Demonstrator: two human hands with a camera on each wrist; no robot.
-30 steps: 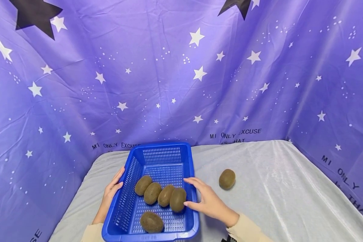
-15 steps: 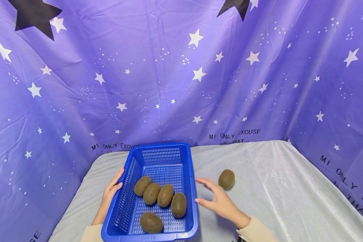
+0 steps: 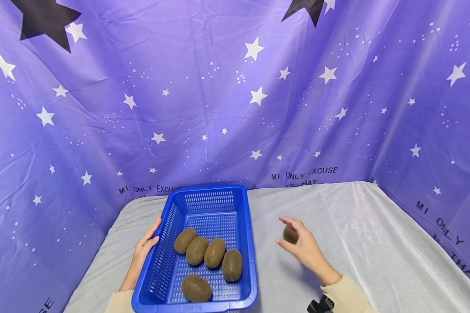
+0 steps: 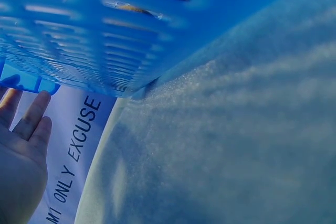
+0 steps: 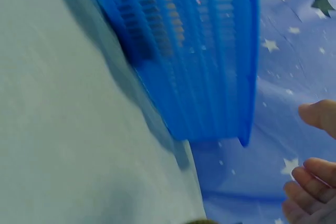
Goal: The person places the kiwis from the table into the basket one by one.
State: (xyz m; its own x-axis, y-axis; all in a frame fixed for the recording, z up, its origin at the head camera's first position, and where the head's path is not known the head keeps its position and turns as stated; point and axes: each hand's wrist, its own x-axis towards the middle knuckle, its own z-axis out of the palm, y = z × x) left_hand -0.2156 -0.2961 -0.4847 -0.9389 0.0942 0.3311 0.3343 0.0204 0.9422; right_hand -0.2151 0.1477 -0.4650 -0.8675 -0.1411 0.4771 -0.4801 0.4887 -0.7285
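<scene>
My left hand (image 3: 142,248) is at the left rim of a blue plastic basket (image 3: 252,261). In the left wrist view the fingers (image 4: 32,116) of that hand reach up nearly straight to the rim. Several brown kiwis lie inside the basket, among them a kiwi (image 3: 232,265) by the right wall and a kiwi (image 3: 196,288) near the front. To the right, my right hand (image 3: 306,248) is over the cloth, thumb and fingers spread apart. A lone kiwi (image 3: 290,234) shows between them, partly hidden behind the hand. Only the top of this kiwi (image 5: 202,222) shows in the right wrist view.
A light grey cloth (image 3: 376,252) covers the table. Purple curtains (image 3: 203,108) with stars stand behind and on both sides. The basket's far end stands near the back curtain. A black device (image 3: 321,304) sits at the right wrist.
My right hand has let go of a kiwi in the basket, drawn out over the right rim and moved right to the lone kiwi. The left hand has stayed at the left rim.
</scene>
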